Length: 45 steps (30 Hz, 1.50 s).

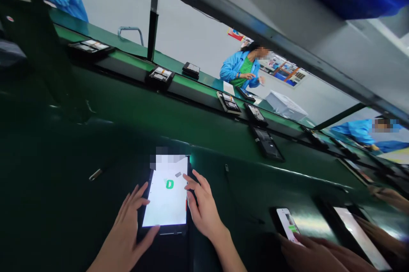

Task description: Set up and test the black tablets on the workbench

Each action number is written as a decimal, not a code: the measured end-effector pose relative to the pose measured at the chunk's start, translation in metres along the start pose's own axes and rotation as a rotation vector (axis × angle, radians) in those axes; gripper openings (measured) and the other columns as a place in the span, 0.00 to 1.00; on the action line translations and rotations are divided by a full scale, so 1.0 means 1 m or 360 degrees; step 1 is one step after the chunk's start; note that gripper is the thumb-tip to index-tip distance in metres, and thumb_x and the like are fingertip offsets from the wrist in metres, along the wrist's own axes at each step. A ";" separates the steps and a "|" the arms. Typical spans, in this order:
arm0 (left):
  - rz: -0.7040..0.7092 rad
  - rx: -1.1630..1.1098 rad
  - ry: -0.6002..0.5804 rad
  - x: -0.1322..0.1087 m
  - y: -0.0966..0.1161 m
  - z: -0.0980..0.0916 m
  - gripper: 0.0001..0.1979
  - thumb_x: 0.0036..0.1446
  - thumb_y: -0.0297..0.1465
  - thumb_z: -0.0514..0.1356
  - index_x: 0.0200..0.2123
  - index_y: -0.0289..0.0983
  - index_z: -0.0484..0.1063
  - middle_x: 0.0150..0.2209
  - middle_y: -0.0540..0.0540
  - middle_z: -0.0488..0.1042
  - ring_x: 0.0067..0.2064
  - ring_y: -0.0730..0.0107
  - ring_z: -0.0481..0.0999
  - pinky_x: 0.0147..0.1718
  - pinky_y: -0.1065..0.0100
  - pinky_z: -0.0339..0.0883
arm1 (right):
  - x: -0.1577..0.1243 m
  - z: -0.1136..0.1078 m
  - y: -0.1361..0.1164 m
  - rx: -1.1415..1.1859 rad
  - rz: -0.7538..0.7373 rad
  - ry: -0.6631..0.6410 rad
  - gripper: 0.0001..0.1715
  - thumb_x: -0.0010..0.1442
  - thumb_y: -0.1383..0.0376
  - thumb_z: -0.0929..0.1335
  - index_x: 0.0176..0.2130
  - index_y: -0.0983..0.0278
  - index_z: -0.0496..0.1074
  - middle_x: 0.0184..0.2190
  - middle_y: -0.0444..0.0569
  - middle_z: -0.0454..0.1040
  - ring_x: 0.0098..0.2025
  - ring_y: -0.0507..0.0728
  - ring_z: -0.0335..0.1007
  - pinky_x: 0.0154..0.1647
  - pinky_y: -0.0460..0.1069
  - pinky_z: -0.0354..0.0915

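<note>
A tablet (164,208) with a lit white screen and a green icon lies on the dark green bench in front of me. My left hand (129,225) rests at its left edge, fingers spread, with the thumb at the lower edge. At the right edge is my right hand (203,204), its fingers apart and the fingertips over the screen's side. Neither hand wraps round the tablet.
Devices in black trays (159,76) line the raised conveyor (201,93) across the bench. A cable end (96,174) lies left. At right, another person's hands (313,250) hold a phone (289,225). People in blue jackets sit beyond.
</note>
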<state>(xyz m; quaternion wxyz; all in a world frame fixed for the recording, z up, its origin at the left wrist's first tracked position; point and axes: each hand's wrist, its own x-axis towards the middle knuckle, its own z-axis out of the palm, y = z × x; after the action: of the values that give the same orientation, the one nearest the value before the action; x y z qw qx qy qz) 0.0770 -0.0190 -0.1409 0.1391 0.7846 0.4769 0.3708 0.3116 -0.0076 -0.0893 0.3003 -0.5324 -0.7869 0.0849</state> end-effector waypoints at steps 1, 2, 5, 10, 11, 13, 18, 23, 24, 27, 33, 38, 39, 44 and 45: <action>0.0078 0.0084 0.0030 0.000 0.002 -0.003 0.16 0.65 0.43 0.54 0.50 0.40 0.62 0.62 0.35 0.66 0.61 0.44 0.68 0.48 0.38 0.75 | 0.006 0.001 0.003 -0.0006 0.0003 0.0007 0.11 0.67 0.72 0.59 0.45 0.59 0.65 0.57 0.51 0.74 0.68 0.63 0.57 0.61 0.66 0.64; 0.0161 0.0166 0.0066 0.001 0.004 -0.005 0.16 0.64 0.42 0.54 0.50 0.39 0.62 0.60 0.34 0.68 0.59 0.44 0.71 0.44 0.41 0.77 | 0.012 0.002 0.006 -0.0011 0.0006 0.0013 0.12 0.66 0.73 0.59 0.44 0.59 0.65 0.57 0.51 0.74 0.68 0.63 0.57 0.62 0.67 0.63; 0.0333 0.0333 0.0158 0.007 0.009 -0.012 0.15 0.59 0.39 0.54 0.46 0.37 0.64 0.55 0.32 0.72 0.51 0.43 0.77 0.37 0.44 0.80 | 0.027 0.003 0.016 -0.0017 0.0019 0.0018 0.12 0.66 0.74 0.58 0.43 0.60 0.65 0.57 0.52 0.74 0.69 0.64 0.55 0.64 0.70 0.60; 0.0289 0.0346 0.0091 0.004 0.008 -0.009 0.17 0.57 0.36 0.56 0.48 0.36 0.63 0.57 0.29 0.69 0.56 0.43 0.74 0.40 0.45 0.80 | 0.032 0.003 0.019 0.0024 0.0001 -0.0051 0.11 0.67 0.73 0.57 0.42 0.60 0.63 0.59 0.53 0.72 0.71 0.64 0.50 0.66 0.73 0.55; 0.0261 0.0321 0.0067 0.001 0.006 -0.006 0.18 0.57 0.36 0.57 0.49 0.36 0.62 0.59 0.29 0.67 0.58 0.43 0.72 0.42 0.43 0.79 | 0.031 0.003 0.017 0.0038 -0.0016 -0.0076 0.10 0.67 0.73 0.57 0.42 0.60 0.63 0.59 0.52 0.72 0.71 0.64 0.49 0.66 0.74 0.54; 0.0226 0.0270 0.0008 -0.007 0.002 -0.002 0.19 0.57 0.35 0.58 0.50 0.36 0.61 0.62 0.29 0.64 0.61 0.42 0.69 0.46 0.39 0.76 | 0.028 0.005 0.009 0.0069 -0.0071 -0.0136 0.11 0.67 0.73 0.58 0.42 0.60 0.63 0.60 0.51 0.71 0.71 0.64 0.49 0.66 0.74 0.54; 0.0111 0.0204 -0.0106 -0.019 -0.004 0.004 0.21 0.57 0.35 0.58 0.52 0.38 0.59 0.67 0.33 0.57 0.66 0.44 0.60 0.51 0.36 0.72 | 0.030 0.013 -0.013 0.0088 -0.0351 -0.0347 0.14 0.62 0.76 0.58 0.44 0.61 0.63 0.58 0.51 0.73 0.72 0.64 0.46 0.67 0.73 0.53; 0.0054 0.0171 -0.0105 -0.017 0.000 0.003 0.19 0.57 0.35 0.58 0.51 0.40 0.60 0.66 0.35 0.58 0.66 0.45 0.60 0.52 0.37 0.73 | 0.040 0.018 -0.024 0.0103 -0.0442 -0.0388 0.16 0.60 0.77 0.60 0.44 0.61 0.65 0.58 0.51 0.74 0.72 0.64 0.47 0.69 0.71 0.52; 0.0051 0.0167 -0.0106 -0.016 0.001 0.002 0.19 0.56 0.34 0.58 0.50 0.40 0.60 0.66 0.35 0.59 0.66 0.45 0.61 0.51 0.38 0.73 | 0.041 0.019 -0.025 0.0104 -0.0462 -0.0391 0.16 0.60 0.77 0.60 0.44 0.62 0.65 0.58 0.51 0.73 0.72 0.65 0.47 0.69 0.71 0.53; 0.0064 0.0174 -0.0114 -0.014 0.003 -0.002 0.19 0.55 0.33 0.59 0.50 0.39 0.59 0.65 0.33 0.60 0.65 0.45 0.63 0.50 0.40 0.75 | 0.044 0.023 -0.029 0.0102 -0.0539 -0.0406 0.15 0.59 0.76 0.61 0.44 0.62 0.66 0.58 0.51 0.73 0.71 0.67 0.49 0.68 0.72 0.53; 0.0071 0.0186 -0.0104 -0.012 0.003 -0.004 0.19 0.54 0.33 0.59 0.49 0.40 0.59 0.64 0.32 0.62 0.65 0.43 0.64 0.49 0.39 0.75 | 0.046 0.017 -0.031 0.0129 -0.0568 -0.0345 0.16 0.57 0.77 0.61 0.43 0.61 0.65 0.53 0.49 0.77 0.70 0.64 0.53 0.70 0.69 0.48; 0.0099 0.0177 -0.0096 -0.008 0.006 -0.007 0.19 0.53 0.31 0.60 0.47 0.39 0.59 0.63 0.30 0.62 0.64 0.42 0.65 0.49 0.36 0.74 | 0.044 -0.001 -0.015 0.0089 -0.0371 -0.0170 0.12 0.63 0.75 0.59 0.42 0.59 0.62 0.55 0.50 0.76 0.70 0.62 0.52 0.68 0.70 0.51; 0.0094 0.0176 -0.0106 -0.007 0.007 -0.007 0.19 0.53 0.31 0.60 0.47 0.39 0.59 0.63 0.29 0.62 0.64 0.42 0.65 0.49 0.35 0.73 | 0.042 -0.003 -0.010 0.0084 -0.0321 -0.0151 0.11 0.65 0.74 0.59 0.42 0.59 0.62 0.55 0.50 0.75 0.70 0.63 0.53 0.68 0.70 0.51; 0.0079 0.0151 -0.0114 -0.008 0.007 -0.008 0.18 0.54 0.32 0.60 0.48 0.40 0.59 0.63 0.30 0.63 0.64 0.41 0.65 0.48 0.35 0.74 | 0.025 -0.003 0.009 0.0209 0.0013 0.0052 0.09 0.69 0.70 0.59 0.43 0.58 0.66 0.54 0.49 0.76 0.66 0.62 0.62 0.66 0.68 0.56; 0.0066 0.0140 -0.0113 -0.009 0.006 -0.006 0.18 0.54 0.32 0.59 0.48 0.40 0.59 0.64 0.30 0.62 0.64 0.42 0.64 0.49 0.34 0.73 | 0.022 -0.002 0.011 0.0230 0.0085 0.0108 0.10 0.69 0.69 0.59 0.43 0.58 0.67 0.54 0.50 0.76 0.64 0.62 0.64 0.65 0.67 0.60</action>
<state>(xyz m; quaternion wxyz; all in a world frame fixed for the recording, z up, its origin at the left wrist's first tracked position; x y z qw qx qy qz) 0.0738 -0.0305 -0.1373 0.1136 0.8125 0.4711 0.3241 0.3162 0.0164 -0.0841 0.3621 -0.5325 -0.7537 0.1314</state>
